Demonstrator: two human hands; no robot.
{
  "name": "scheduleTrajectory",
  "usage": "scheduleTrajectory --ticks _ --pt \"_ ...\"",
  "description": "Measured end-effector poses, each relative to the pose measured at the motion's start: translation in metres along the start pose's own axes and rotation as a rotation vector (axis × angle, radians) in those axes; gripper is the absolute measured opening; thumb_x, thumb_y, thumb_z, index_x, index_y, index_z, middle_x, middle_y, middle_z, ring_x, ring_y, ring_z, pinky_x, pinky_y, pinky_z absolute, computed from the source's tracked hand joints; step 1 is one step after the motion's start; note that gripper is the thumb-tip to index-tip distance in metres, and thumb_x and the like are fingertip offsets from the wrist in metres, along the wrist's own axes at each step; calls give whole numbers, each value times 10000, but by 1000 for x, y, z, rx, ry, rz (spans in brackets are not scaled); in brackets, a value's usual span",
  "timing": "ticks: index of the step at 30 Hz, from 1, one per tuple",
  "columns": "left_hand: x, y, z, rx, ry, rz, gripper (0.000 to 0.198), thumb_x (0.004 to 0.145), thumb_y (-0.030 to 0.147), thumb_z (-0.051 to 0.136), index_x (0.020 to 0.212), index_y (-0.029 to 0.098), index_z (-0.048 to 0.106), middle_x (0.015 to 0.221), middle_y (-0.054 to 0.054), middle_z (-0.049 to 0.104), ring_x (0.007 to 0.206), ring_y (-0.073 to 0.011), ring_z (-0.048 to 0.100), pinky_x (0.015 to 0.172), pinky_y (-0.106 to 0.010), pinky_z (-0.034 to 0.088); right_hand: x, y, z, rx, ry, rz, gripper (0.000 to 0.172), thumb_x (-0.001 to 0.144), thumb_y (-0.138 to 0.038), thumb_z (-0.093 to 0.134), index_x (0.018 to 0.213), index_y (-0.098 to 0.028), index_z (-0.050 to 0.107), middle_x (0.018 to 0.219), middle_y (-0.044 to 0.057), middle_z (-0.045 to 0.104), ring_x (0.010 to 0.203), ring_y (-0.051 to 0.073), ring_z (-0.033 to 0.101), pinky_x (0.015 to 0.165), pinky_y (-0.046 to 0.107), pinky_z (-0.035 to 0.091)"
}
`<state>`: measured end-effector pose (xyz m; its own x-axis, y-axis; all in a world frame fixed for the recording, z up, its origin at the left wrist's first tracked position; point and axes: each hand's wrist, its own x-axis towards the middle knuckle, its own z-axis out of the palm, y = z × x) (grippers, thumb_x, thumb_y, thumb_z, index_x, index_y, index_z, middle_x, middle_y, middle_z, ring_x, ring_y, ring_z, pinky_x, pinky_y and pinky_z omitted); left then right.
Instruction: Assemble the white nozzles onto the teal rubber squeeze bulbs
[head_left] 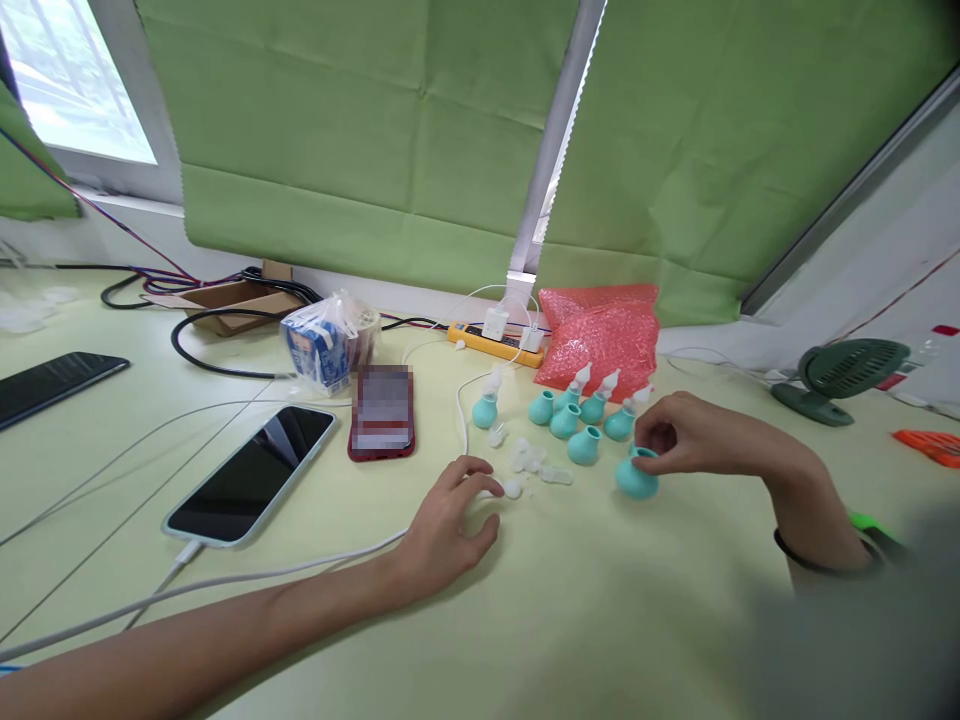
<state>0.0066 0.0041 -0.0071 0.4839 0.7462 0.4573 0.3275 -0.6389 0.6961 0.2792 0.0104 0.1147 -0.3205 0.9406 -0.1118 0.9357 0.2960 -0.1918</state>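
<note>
My right hand (686, 437) pinches the neck of a teal rubber bulb (637, 479) that rests on the pale green table (570, 610). Behind it stand several more teal bulbs (583, 445), some fitted with clear white tips (582, 376). My left hand (450, 525) lies on the table with fingers loosely curled, its fingertips touching a small clear tip (513, 488) at the edge of a scatter of loose clear tips (534, 462).
A pink bubble-wrap bag (604, 335) lies behind the bulbs, with a yellow power strip (495, 345) beside it. A charging phone (253, 472), a red phone (382, 410), a bagged carton (326, 343), cables and a cardboard tray (229, 300) sit left. A green fan (844, 375) stands right.
</note>
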Motion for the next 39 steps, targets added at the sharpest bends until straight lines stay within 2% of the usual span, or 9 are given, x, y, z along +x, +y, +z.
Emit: scheduleTrajectory --ticks 4,8,16,19,22,26,31,35,39 --pt "-2 -3 2 70 -32 -30 145 683 93 447 774 179 519 793 -32 530 720 -140 515 632 -246 429 10 27 7 -21 -75 189 53 585 -200 541 544 -167 534 467 -18 485 377 93 456 337 194 307" --pt "-2 -2 2 75 -84 -33 152 677 90 432 766 173 522 701 -13 555 634 -127 511 563 -223 406 23 28 21 59 -183 150 111 580 -204 551 676 -161 586 541 7 553 402 120 517 366 208 362" --pt "-1 -1 2 49 -86 -42 140 708 100 422 800 165 505 744 -19 559 663 -124 509 618 -235 412 6 -27 16 -112 192 35 511 702 -492 473 1151 -248 449 983 62 578 830 228 555 672 331 440" --pt "-2 0 1 49 -87 -21 132 715 102 418 797 161 502 754 -27 559 678 -129 508 634 -239 414 25 -56 30 -46 365 -93 527 780 -469 389 1267 -313 263 1232 51 415 1080 244 426 808 362 397" --pt "-3 0 1 49 -85 7 134 715 98 414 796 160 501 757 -32 561 689 -132 510 638 -240 416 59 -70 50 -62 349 -130 491 801 -491 341 1265 -374 230 1333 49 254 1192 284 275 862 429 335" --pt "-4 -1 0 48 -76 34 139 713 94 412 796 160 502 749 -30 560 686 -132 509 636 -239 417 100 -71 73 -66 291 -135 500 795 -483 359 1262 -328 265 1239 112 367 1144 319 318 821 456 335" --pt "-7 -1 0 14 -67 46 136 714 94 409 788 160 502 742 -29 557 691 -133 505 645 -243 412 121 -71 92 -28 461 -133 360 774 -276 446 1126 -203 436 886 85 561 928 249 460 765 381 369" --pt "-6 3 -4 -74 -26 -10 108 736 128 412 804 164 487 737 -20 543 668 -126 478 635 -240 399 108 -78 91 9 684 -130 256 767 -171 392 1014 -162 461 908 93 526 885 216 462 780 357 355" --pt "-4 4 -9 -267 27 -139 79 779 244 414 786 168 431 683 10 473 602 -104 422 560 -213 361 66 -91 80 157 1010 -365 190 713 -94 371 862 -178 453 797 59 503 737 176 473 660 298 383"
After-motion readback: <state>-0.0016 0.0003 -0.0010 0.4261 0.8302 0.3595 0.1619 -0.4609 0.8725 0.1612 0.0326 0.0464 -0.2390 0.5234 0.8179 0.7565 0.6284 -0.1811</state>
